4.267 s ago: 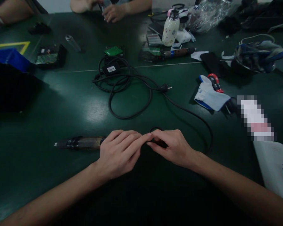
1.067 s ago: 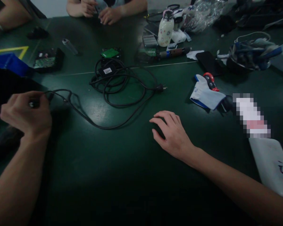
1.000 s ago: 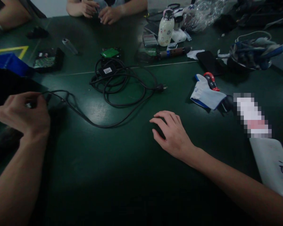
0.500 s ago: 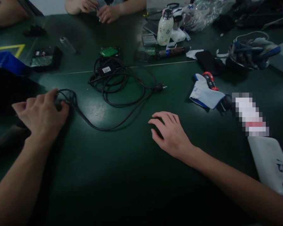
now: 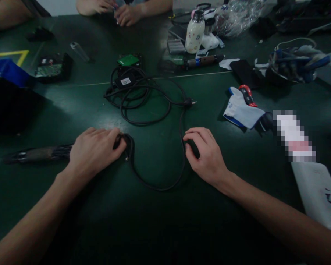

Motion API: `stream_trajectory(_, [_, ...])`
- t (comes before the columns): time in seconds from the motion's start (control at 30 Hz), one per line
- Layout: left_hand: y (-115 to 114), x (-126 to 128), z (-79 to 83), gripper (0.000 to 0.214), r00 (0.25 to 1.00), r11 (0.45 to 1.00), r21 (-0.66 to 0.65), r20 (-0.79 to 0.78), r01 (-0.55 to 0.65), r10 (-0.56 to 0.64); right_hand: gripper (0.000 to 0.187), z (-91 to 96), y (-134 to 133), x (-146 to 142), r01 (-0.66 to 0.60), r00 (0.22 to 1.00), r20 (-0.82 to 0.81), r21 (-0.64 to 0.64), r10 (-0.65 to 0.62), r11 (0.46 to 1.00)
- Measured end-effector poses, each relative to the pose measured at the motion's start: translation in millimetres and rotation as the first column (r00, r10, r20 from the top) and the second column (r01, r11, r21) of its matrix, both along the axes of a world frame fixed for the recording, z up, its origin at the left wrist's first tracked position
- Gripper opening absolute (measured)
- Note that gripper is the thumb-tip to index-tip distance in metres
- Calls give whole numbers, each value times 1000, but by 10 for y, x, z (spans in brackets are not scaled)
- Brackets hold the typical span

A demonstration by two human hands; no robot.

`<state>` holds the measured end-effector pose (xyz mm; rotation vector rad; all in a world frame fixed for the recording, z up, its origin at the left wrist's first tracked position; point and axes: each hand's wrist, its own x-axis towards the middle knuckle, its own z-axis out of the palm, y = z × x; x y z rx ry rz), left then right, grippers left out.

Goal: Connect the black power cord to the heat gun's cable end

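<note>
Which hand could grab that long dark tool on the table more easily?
Left, probably. The left hand lies right over the tool at its cord end; the right hand rests apart, across the cable loop.

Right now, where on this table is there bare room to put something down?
Bare: the near strip of table below the cable loop; also the patch between the dark object and the coiled cable. Crowded: far right, around the bottle and glove.
</note>
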<state>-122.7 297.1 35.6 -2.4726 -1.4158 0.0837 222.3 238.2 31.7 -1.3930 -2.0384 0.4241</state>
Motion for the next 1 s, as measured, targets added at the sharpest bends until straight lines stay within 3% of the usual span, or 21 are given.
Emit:
stream_trajectory(0.1, [-220, 316, -4, 27, 985, 987, 5, 50, 163, -163, 24, 7, 42, 29, 56, 997, -59, -33, -58, 998])
stream_trajectory(0.23, [-575, 728, 19, 18, 926, 928, -75, 129, 365, -354, 26, -5, 85, 54, 80, 989, -121, -79, -90, 994])
stream_trajectory(0.37, [-804, 927, 14, 16, 861, 872, -83, 231, 482, -454, 27, -4, 95, 58, 80, 986, -139, -94, -93, 992])
stream_trajectory(0.6, [-824, 861, -41, 14, 839, 862, -34, 254, 505, -481, 23, 3, 73, 104, 116, 956, -262, -89, -135, 989])
stream_trajectory(0.77, [-840, 827, -57, 10, 853, 889, -1, 280, 459, -440, 19, -5, 112, 179, 356, 826, -457, -29, -328, 934])
stream_trajectory(0.83, [-845, 824, -66, 10, 861, 899, 7, 283, 439, -423, 20, 104, 136, 206, 422, 820, -458, 76, -344, 903])
stream_trajectory(0.93, [-834, 831, -77, 11, 867, 909, 16, 294, 416, -402, 18, 422, 98, 215, 430, 850, -434, 243, -299, 870])
stream_trajectory(1.0, [-820, 842, -79, 12, 866, 912, 20, 304, 410, -397, 20, 653, -13, 167, 298, 936, -283, 324, -209, 898])
